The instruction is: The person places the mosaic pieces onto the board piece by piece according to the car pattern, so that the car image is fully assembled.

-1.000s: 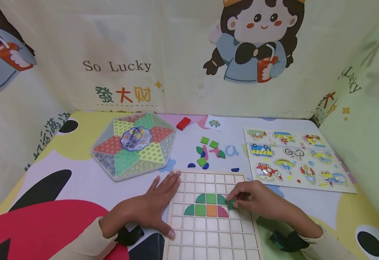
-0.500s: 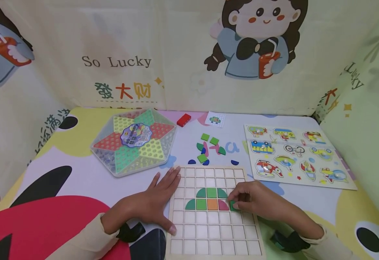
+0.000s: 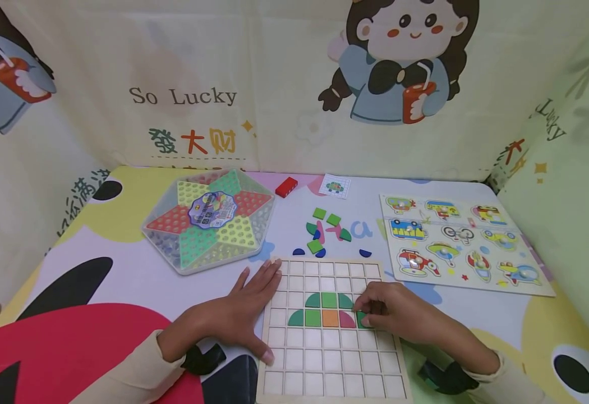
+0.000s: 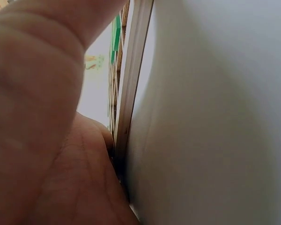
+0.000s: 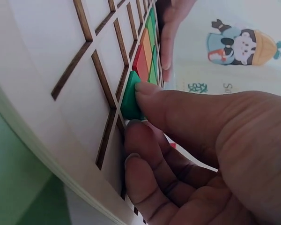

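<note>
A wooden grid board (image 3: 332,359) lies on the table in front of me. Flat along its left edge, my left hand (image 3: 239,321) rests with fingers spread and thumb on the frame. My right hand (image 3: 401,313) pinches a dark green quarter-round tile (image 5: 131,99) between thumb and fingers, at the cell just right of a pink quarter-round tile (image 3: 347,319). In that same row sit an orange square tile (image 3: 330,318), a green square tile (image 3: 312,318) and another dark green quarter-round. Above them, a green square (image 3: 328,300) lies between two dark green quarter-rounds.
Loose green square tiles (image 3: 333,219), quarter-rounds and blue half-round tiles (image 3: 365,253) lie beyond the board. Behind them are a small pattern card (image 3: 335,186) and a red block (image 3: 286,187). A Chinese checkers set (image 3: 208,221) stands left, a vehicle peg puzzle (image 3: 463,244) right.
The dark green tile in my right hand has come down flatter into its cell. My left hand stays on the board's edge. The whole head view has shifted slightly.
</note>
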The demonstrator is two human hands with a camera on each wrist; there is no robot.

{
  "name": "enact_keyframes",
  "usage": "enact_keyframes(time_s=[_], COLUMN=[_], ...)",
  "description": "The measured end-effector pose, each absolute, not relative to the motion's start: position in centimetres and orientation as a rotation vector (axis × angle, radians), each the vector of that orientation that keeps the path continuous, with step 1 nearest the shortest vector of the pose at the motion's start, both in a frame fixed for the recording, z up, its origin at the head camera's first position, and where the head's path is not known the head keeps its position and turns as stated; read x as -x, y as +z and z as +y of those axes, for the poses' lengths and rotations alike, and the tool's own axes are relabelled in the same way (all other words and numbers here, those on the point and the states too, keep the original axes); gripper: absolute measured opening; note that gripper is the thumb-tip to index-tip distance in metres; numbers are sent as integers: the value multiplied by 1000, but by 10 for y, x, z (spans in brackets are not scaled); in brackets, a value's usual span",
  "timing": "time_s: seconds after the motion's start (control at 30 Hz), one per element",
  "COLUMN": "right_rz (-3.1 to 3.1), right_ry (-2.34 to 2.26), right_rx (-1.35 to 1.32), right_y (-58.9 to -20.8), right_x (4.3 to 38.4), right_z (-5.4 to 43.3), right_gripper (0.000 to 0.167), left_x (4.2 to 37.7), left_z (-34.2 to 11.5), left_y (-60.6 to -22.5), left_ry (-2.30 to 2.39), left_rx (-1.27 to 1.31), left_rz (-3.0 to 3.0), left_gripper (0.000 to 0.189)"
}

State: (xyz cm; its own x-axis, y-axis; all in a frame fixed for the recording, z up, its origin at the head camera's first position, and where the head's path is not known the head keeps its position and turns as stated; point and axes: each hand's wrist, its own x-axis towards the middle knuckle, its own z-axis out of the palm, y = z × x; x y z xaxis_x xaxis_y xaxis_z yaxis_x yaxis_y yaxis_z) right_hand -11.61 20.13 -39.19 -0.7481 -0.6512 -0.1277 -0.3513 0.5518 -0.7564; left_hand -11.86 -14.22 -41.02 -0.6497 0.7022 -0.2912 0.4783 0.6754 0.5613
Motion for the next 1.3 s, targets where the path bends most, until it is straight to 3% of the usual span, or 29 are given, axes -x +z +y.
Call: enact_keyframes(time_s=[0.6,1.3], right_rz=[2424,2620], right_ry=[-1029,-1081], right_rx=[767,658], right_y=[-386,-389], right_x=[119,163], right_z=[199,190], right_gripper=[16,10], left_x=[119,119], left_z=[-143,-143], left_y=[-413,-412], left_ry=[626,642], left_rx=[-908,-898], left_rz=[2404,2393], left_gripper=[135,136])
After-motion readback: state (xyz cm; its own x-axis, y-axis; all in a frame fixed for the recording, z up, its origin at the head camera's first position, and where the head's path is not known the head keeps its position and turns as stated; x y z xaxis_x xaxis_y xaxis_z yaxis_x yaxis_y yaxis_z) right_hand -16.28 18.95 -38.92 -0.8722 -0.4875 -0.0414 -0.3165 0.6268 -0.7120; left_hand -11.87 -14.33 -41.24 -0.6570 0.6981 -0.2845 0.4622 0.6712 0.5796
